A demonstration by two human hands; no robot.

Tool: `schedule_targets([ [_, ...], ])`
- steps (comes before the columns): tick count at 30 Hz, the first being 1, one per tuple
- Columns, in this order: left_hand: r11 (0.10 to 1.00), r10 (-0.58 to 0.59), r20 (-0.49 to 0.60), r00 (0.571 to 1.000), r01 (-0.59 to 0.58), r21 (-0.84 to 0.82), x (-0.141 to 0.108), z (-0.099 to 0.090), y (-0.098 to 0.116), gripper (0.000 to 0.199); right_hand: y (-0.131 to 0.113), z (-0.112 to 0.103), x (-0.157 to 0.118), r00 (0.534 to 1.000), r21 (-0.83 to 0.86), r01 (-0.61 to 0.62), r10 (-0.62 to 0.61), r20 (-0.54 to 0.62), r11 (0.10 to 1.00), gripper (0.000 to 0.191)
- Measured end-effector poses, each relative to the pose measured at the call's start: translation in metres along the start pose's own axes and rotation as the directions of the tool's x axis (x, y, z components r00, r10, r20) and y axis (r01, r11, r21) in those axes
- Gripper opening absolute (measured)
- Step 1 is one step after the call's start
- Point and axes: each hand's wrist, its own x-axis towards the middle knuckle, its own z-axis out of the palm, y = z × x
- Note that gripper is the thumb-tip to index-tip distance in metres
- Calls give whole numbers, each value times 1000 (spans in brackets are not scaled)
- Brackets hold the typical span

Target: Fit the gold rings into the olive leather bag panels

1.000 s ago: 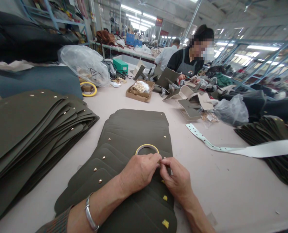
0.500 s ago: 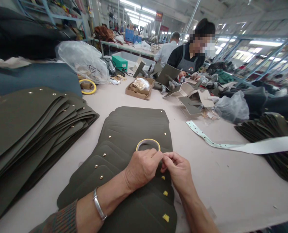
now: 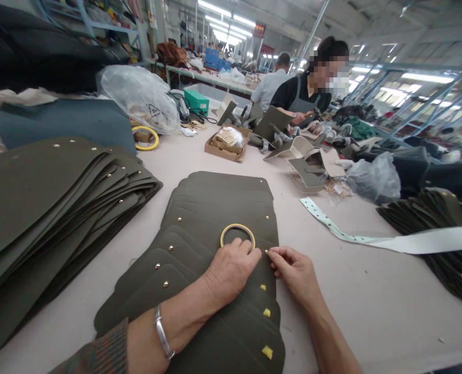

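My left hand (image 3: 233, 267) is closed on a roll of yellow tape (image 3: 238, 226), which stands on edge over the dark olive panels. Its fingers are curled around the roll's near side. To the right, my right hand (image 3: 295, 270) pinches a small piece of yellow tape (image 3: 267, 252) at its fingertips, by the right edge of the stack. The overlapping panels (image 3: 219, 200) are fanned out with gold studs (image 3: 166, 284) along the left. Bits of yellow tape (image 3: 267, 352) stick to several panels on the right side.
A second pile of studded panels (image 3: 32, 192) lies left. Behind are another tape roll (image 3: 156, 140), a plastic bag (image 3: 141, 98) and a cardboard box (image 3: 225, 150). A pale strip (image 3: 332, 226) crosses to dark pieces (image 3: 429, 223) at right. A co-worker (image 3: 304, 93) works across the table.
My hands were together at the tape roll and have come apart. The right has moved slightly right with the small piece; the left keeps the roll.
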Motion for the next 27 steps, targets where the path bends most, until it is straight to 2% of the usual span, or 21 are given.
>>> schedule_targets([
  [2,1000,-2,17,1000,2,-3,0,-1,1,11,-2,3,2,999,-108,34,-32,21,994,32],
  [6,1000,-5,19,1000,5,-15,-1,0,0,11,-7,7,6,984,-327,173,-177,18,929,25],
  [12,1000,8,3,1000,-8,-19,-1,3,-1,10,-7,13,8,944,-507,302,-327,42,807,20],
  [14,1000,7,4,1000,-7,-18,-2,3,-1,10,-6,11,7,939,-531,293,-345,2,795,22],
  [17,1000,-13,11,1000,13,-24,-3,2,0,10,-4,5,0,951,-473,241,-304,-61,847,22],
  [20,999,-35,32,999,36,-34,-4,2,1,11,-1,1,-8,963,-406,249,-269,8,879,24],
  [23,998,-47,55,997,49,-39,-5,1,1,12,2,5,-11,945,-475,293,-326,13,830,23],
  [27,998,-27,67,997,31,-54,-6,-2,3,15,0,14,-8,941,-572,258,-337,-35,779,23],
])
